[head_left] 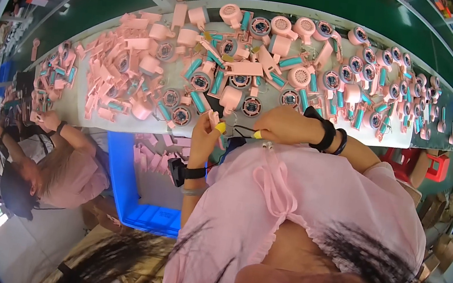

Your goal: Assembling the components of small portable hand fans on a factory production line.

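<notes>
My left hand [202,138] is closed round a small pink plastic part [214,119] at the table's near edge. A yellow cover shows on its thumb tip. Just to the right, my right hand [286,125] is bent inward with its fingers pinched together. Yellow shows at its fingertips too, and a thin dark strand [244,128] runs from there toward the left hand. What the right fingers grip is too small to make out. Beyond both hands lie pink fan housings [232,97] with round grey-rimmed heads, and teal battery cells [200,102].
Pink casing parts pile up on the white table [103,123] at the left; fan heads spread to the right. Below the edge stands a blue crate [117,175] holding pink pieces. Co-workers sit at the left, one in pink [80,176]. Red stools [437,165] stand at right.
</notes>
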A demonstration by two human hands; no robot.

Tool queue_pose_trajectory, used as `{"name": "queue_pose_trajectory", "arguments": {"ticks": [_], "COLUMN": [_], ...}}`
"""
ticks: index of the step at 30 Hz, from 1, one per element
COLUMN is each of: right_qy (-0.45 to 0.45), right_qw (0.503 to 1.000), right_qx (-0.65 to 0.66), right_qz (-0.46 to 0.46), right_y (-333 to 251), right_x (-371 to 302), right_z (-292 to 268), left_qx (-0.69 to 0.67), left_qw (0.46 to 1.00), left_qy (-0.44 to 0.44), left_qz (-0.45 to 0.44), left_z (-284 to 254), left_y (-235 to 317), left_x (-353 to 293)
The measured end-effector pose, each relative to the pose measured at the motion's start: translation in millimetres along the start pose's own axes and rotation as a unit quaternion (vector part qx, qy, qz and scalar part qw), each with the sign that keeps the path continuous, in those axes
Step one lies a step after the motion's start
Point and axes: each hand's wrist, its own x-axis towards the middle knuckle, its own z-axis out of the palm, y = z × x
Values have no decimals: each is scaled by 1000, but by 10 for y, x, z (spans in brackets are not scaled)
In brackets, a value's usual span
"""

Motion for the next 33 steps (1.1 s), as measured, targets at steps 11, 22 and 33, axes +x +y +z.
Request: {"name": "queue_pose_trajectory", "arguments": {"ticks": [11, 22, 33], "right_qy": [187, 245, 208], "right_qw": [974, 946, 882], "right_qx": [106, 197, 416], "right_qz": [67, 78, 74], "right_y": [45, -39, 61], "right_x": [18, 445, 723], "right_z": [154, 312, 330], "left_qx": [-28, -58, -227], "left_qw": [997, 992, 969], "left_qy": [-67, -110, -95], "left_qz": [-9, -20, 29], "left_z": [105, 191, 60], "left_y": [386, 369, 131], "left_x": [-171, -381, -453]}}
